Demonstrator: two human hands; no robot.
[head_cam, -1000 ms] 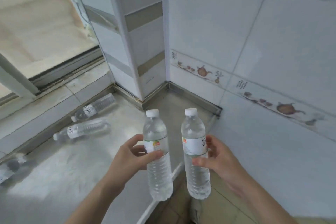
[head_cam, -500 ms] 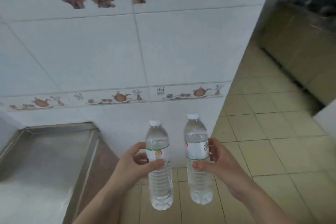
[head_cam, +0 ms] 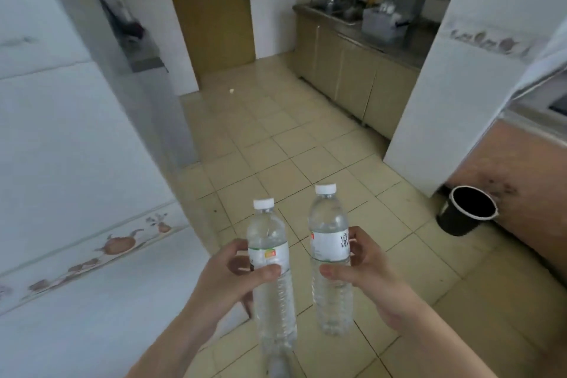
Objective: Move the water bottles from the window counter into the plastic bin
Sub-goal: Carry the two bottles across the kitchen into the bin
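Head view: you are holding two water bottles upright in front of you, one in each hand, over a tiled floor [head_cam: 276, 138]. Your left hand [head_cam: 227, 282] has its grip wrapped around the left bottle [head_cam: 271, 273] at the lower edge of the label, thumb pressed across the front and fingers curled behind. Your right hand [head_cam: 368, 273] has its grip closed on the right bottle [head_cam: 329, 258] the same way, thumb on the front just under the label, fingers around the far side. Both bottles are clear, white-capped, with white labels, and they stand just beside each other without touching; the right one sits a little higher than the left.

To the left of your left grip runs a white tiled wall [head_cam: 61, 163] with a band of decorated tiles. Right of your right grip, near the foot of a white pillar [head_cam: 429, 101], stands a black bucket [head_cam: 463, 212] on the floor. Well beyond both grips, across the room, a worktop [head_cam: 408, 49] over beige cabinets carries a grey plastic bin [head_cam: 380, 26] beside a sink; what it contains is too blurred to tell. A brown door [head_cam: 211, 9] stands far ahead of your left grip.
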